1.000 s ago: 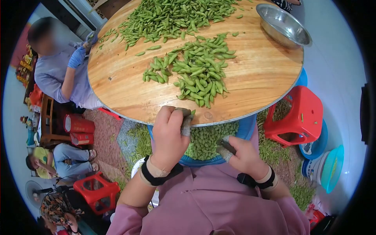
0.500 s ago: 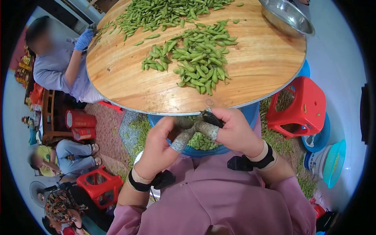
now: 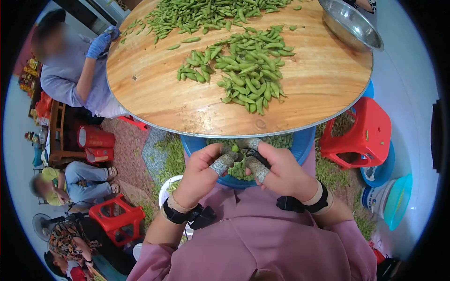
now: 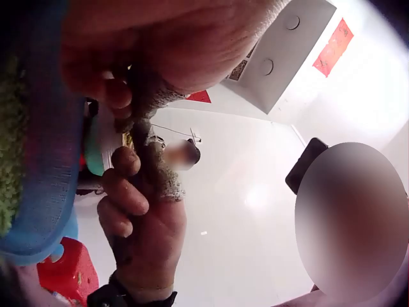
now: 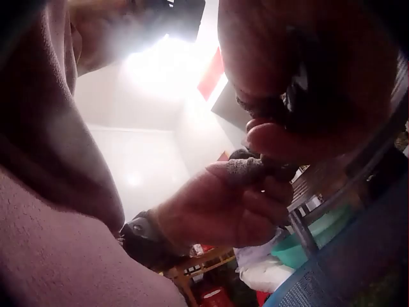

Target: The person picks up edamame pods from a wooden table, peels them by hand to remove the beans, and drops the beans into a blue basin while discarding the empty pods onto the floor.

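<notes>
Both hands meet over a blue tub [image 3: 308, 149] holding green beans, just below the table's edge. The left hand [image 3: 194, 177] pinches a green pod [image 3: 235, 148], mostly hidden, between a grey-wrapped thumb and finger. Close against it, the right hand [image 3: 289, 174] has its fingers curled round a small dark object [image 3: 257, 157]; its shape is unclear. Grey wrapping covers its thumb and a finger too. In the left wrist view the right hand [image 4: 153, 230] faces the left hand [image 4: 192, 38], fingertips close together. The right wrist view shows the left hand [image 5: 211, 204] below the right hand [image 5: 307, 83].
A round wooden table [image 3: 154, 93] bears a smaller pod pile [image 3: 253, 70] and a larger one [image 3: 201, 14]. A metal bowl [image 3: 351, 23] sits at its right edge. Red stools [image 3: 370, 136] stand beside it. A person in blue gloves [image 3: 98, 45] sits at left.
The left hand has come down from the table edge with a pod, and the right hand has moved up and inward to meet it. The other person's gloved hands have shifted.
</notes>
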Action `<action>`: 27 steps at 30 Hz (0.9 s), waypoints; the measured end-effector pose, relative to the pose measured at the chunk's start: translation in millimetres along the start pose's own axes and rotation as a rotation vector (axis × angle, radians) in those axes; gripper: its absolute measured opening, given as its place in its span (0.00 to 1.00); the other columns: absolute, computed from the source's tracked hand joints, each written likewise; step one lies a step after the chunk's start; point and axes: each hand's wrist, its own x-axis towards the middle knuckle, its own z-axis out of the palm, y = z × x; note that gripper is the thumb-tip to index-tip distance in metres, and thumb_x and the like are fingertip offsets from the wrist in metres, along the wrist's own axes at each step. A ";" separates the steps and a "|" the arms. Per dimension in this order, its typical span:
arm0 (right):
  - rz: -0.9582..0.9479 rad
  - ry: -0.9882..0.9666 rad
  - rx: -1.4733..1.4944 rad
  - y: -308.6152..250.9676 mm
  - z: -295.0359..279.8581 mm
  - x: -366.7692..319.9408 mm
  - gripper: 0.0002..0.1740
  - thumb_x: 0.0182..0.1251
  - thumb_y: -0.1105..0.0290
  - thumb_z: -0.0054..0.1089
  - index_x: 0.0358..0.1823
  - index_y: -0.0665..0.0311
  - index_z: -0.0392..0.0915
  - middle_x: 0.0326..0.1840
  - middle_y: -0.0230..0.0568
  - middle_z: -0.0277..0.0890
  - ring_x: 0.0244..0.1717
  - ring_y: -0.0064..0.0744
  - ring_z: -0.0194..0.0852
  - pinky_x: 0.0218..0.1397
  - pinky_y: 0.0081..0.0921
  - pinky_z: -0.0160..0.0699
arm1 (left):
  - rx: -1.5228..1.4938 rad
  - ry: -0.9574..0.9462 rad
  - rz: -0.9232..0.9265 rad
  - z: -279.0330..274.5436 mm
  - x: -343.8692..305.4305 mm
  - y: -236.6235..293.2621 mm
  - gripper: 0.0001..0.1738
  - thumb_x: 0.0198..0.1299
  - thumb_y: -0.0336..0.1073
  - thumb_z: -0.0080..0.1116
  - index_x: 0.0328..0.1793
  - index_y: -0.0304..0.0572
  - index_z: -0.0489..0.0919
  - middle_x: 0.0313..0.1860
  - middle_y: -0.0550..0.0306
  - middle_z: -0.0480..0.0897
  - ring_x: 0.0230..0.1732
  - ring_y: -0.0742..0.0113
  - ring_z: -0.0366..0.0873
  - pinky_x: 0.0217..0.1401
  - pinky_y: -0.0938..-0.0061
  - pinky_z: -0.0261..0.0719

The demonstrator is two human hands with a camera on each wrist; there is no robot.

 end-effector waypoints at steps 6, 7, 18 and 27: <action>-0.016 -0.013 0.019 2.3 -0.8 1.2 0.18 0.63 0.71 0.55 0.55 0.67 0.72 0.34 0.45 0.77 0.33 0.29 0.74 0.41 0.27 0.75 | 0.235 -0.023 0.111 1.4 1.1 -6.1 0.09 0.63 0.29 0.57 0.47 0.32 0.78 0.38 0.62 0.79 0.39 0.77 0.73 0.44 0.81 0.72; 0.012 -0.029 0.066 2.0 -1.0 0.4 0.19 0.63 0.72 0.55 0.56 0.67 0.72 0.34 0.44 0.76 0.33 0.26 0.72 0.41 0.27 0.75 | 0.227 -0.024 0.099 2.3 0.9 -7.2 0.09 0.63 0.29 0.57 0.47 0.32 0.78 0.38 0.62 0.79 0.39 0.77 0.73 0.44 0.81 0.72; 0.179 -0.042 0.355 -2.5 -6.4 -1.1 0.17 0.64 0.80 0.47 0.54 0.65 0.75 0.29 0.23 0.73 0.25 0.10 0.62 0.26 0.13 0.63 | 0.572 0.045 0.420 6.5 9.4 -5.6 0.05 0.59 0.28 0.56 0.39 0.33 0.77 0.30 0.56 0.74 0.32 0.68 0.74 0.36 0.74 0.71; -0.530 0.126 -0.326 33.5 -0.1 3.4 0.21 0.62 0.78 0.53 0.58 0.64 0.74 0.31 0.42 0.78 0.30 0.30 0.77 0.36 0.27 0.76 | -0.764 -0.348 -0.275 2.5 5.1 -20.9 0.08 0.65 0.36 0.55 0.45 0.40 0.74 0.28 0.60 0.73 0.27 0.73 0.67 0.32 0.76 0.65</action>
